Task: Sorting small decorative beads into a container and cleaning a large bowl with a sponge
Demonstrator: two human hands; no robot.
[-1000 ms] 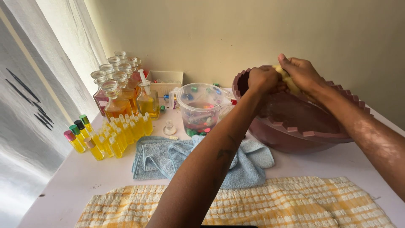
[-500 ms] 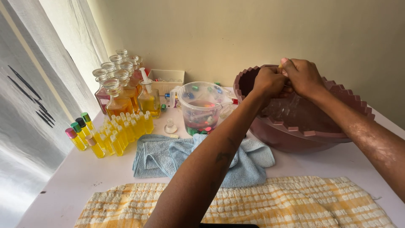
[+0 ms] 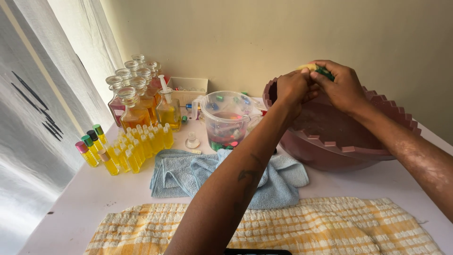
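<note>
Both my hands are raised over the far rim of a large maroon basin (image 3: 344, 150) with a notched edge. My left hand (image 3: 292, 87) and my right hand (image 3: 340, 85) meet around a small yellow bottle with a green cap (image 3: 317, 70). The left fingers pinch its pale yellow end, the right fingers wrap the green capped end. Most of the bottle is hidden by my fingers. What lies inside the basin cannot be made out.
A clear plastic jug (image 3: 227, 118) holding coloured caps stands left of the basin. Further left are amber glass bottles (image 3: 134, 106) and rows of small yellow bottles (image 3: 132, 151). A blue towel (image 3: 188, 172) and a yellow checked cloth (image 3: 330, 229) lie on the white table.
My hands have risen a little above the basin rim, still together on the small bottle. The green cap now shows at my right fingers.
</note>
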